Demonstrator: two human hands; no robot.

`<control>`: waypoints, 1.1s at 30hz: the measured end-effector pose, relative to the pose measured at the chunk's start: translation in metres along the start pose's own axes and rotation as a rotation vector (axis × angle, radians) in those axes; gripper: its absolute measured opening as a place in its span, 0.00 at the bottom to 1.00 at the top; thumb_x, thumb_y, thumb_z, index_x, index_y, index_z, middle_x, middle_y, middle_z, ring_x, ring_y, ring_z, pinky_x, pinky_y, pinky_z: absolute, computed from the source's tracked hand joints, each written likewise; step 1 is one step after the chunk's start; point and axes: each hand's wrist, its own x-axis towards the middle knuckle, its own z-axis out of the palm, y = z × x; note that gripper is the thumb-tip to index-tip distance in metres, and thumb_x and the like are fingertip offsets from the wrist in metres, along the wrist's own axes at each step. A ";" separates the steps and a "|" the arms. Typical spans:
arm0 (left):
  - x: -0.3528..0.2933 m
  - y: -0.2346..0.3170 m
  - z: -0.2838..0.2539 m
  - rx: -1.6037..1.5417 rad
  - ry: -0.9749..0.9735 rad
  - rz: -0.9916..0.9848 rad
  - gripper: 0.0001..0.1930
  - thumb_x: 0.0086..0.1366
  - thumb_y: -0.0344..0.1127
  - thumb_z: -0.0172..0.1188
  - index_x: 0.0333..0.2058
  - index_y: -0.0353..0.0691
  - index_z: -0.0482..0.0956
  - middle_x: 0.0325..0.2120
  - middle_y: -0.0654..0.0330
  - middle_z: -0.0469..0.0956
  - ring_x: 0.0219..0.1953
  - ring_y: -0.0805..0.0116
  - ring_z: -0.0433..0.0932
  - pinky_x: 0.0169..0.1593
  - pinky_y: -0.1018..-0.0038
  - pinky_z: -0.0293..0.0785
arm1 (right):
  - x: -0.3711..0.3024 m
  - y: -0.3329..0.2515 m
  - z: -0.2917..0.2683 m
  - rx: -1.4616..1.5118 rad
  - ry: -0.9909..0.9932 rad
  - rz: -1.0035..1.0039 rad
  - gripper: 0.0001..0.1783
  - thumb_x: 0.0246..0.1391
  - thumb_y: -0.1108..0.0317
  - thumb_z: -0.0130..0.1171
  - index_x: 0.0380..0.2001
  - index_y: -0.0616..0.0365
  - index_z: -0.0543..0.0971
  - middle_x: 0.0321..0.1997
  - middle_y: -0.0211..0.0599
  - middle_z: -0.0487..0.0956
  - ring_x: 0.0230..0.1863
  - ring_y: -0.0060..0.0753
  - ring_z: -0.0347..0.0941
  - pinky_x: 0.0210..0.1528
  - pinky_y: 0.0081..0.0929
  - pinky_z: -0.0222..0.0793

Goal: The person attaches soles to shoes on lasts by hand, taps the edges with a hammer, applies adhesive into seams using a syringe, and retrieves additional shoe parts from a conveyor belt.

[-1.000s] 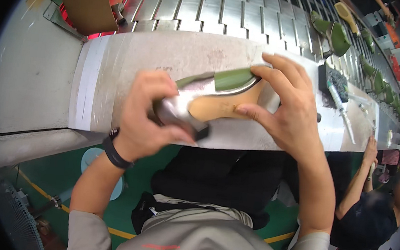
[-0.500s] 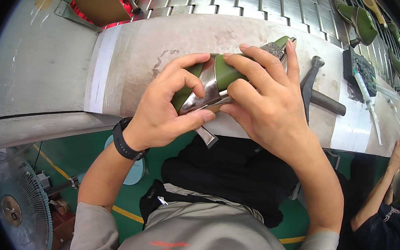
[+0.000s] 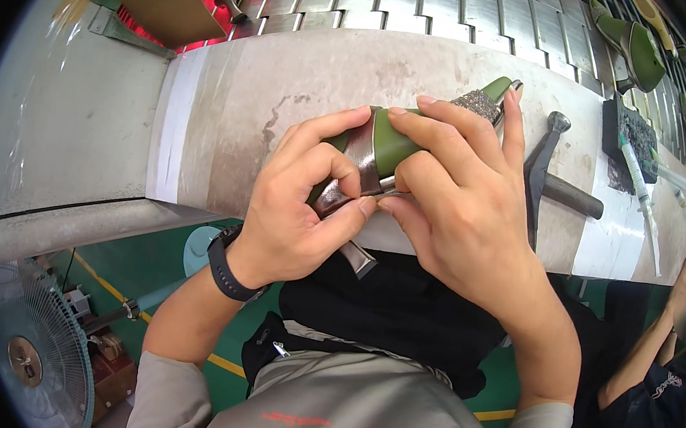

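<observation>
A high-heeled sandal on a green shoe last (image 3: pixel 397 143) lies on its side on the bench, held in both hands. It has a shiny pewter strap (image 3: pixel 360 151), a glittery band (image 3: pixel 477 104) at the toe end and a metallic heel (image 3: pixel 358 258) jutting toward me past the bench edge. My left hand (image 3: pixel 306 184) is closed on the back part, its thumb and bent index finger pinching at the strap's lower edge. My right hand (image 3: pixel 466 180) grips the front part, fingers over the last and thumb beneath. Whatever lies between the fingertips is too small to make out.
A hammer (image 3: pixel 544 163) lies right of my right hand. Beyond it are a dark block (image 3: pixel 625 130) and syringes (image 3: pixel 641 193). A slatted metal conveyor (image 3: pixel 404 4) carries more green lasts (image 3: pixel 636 48). A fan (image 3: pixel 28 353) stands lower left; another person's arm (image 3: pixel 645 350) reaches in at right.
My left thumb and index finger have drawn closer together at the strap's edge. The view has shifted slightly; the sandal stays in both hands.
</observation>
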 end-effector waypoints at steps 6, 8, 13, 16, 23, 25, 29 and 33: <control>0.006 0.009 0.001 0.000 -0.011 -0.070 0.09 0.54 0.26 0.71 0.32 0.39 0.78 0.64 0.42 0.76 0.62 0.45 0.76 0.65 0.58 0.71 | 0.004 -0.010 -0.006 -0.046 -0.046 0.046 0.14 0.46 0.71 0.75 0.33 0.54 0.78 0.61 0.37 0.82 0.68 0.49 0.74 0.77 0.76 0.46; 0.007 0.011 0.003 0.025 -0.005 -0.070 0.12 0.55 0.26 0.71 0.37 0.38 0.79 0.63 0.42 0.76 0.62 0.44 0.75 0.65 0.58 0.71 | 0.008 -0.012 -0.010 -0.083 -0.052 0.065 0.15 0.46 0.71 0.75 0.35 0.54 0.78 0.61 0.37 0.82 0.68 0.49 0.74 0.77 0.76 0.47; 0.020 0.008 -0.002 0.001 -0.042 -0.105 0.29 0.56 0.28 0.71 0.58 0.34 0.76 0.67 0.43 0.73 0.68 0.47 0.72 0.71 0.57 0.66 | 0.010 0.019 -0.025 0.012 -0.082 0.087 0.28 0.45 0.68 0.77 0.52 0.55 0.81 0.66 0.41 0.79 0.72 0.55 0.70 0.77 0.67 0.53; 0.028 -0.001 -0.002 0.123 -0.183 -0.010 0.37 0.54 0.31 0.71 0.64 0.34 0.72 0.65 0.44 0.74 0.66 0.46 0.73 0.71 0.58 0.67 | 0.008 0.023 -0.037 -0.054 -0.168 0.065 0.32 0.45 0.67 0.78 0.56 0.55 0.80 0.68 0.43 0.78 0.74 0.56 0.68 0.77 0.64 0.56; 0.043 0.010 0.006 0.124 -0.150 -0.068 0.36 0.53 0.33 0.75 0.61 0.34 0.74 0.55 0.46 0.79 0.58 0.46 0.78 0.64 0.59 0.74 | 0.018 0.026 -0.039 -0.010 -0.164 0.094 0.36 0.45 0.69 0.78 0.60 0.55 0.79 0.69 0.47 0.76 0.72 0.58 0.69 0.74 0.60 0.61; 0.042 0.009 0.006 0.151 -0.154 -0.058 0.36 0.54 0.35 0.76 0.61 0.34 0.75 0.53 0.47 0.79 0.56 0.46 0.79 0.62 0.59 0.74 | 0.001 0.037 -0.038 0.020 -0.016 0.121 0.36 0.46 0.67 0.79 0.61 0.55 0.79 0.68 0.49 0.76 0.71 0.59 0.70 0.73 0.57 0.64; 0.045 0.007 0.015 0.287 -0.131 0.036 0.40 0.53 0.40 0.81 0.62 0.34 0.74 0.53 0.45 0.80 0.54 0.45 0.80 0.60 0.58 0.76 | -0.076 0.073 -0.044 0.109 0.230 0.436 0.29 0.52 0.77 0.69 0.59 0.58 0.81 0.63 0.51 0.78 0.64 0.57 0.75 0.66 0.45 0.72; 0.064 0.015 0.027 0.220 -0.193 0.186 0.52 0.54 0.42 0.82 0.73 0.35 0.63 0.56 0.41 0.79 0.55 0.42 0.80 0.60 0.55 0.76 | -0.099 0.064 -0.059 -0.110 0.031 0.256 0.31 0.46 0.87 0.56 0.57 0.60 0.83 0.55 0.49 0.80 0.58 0.52 0.77 0.62 0.41 0.71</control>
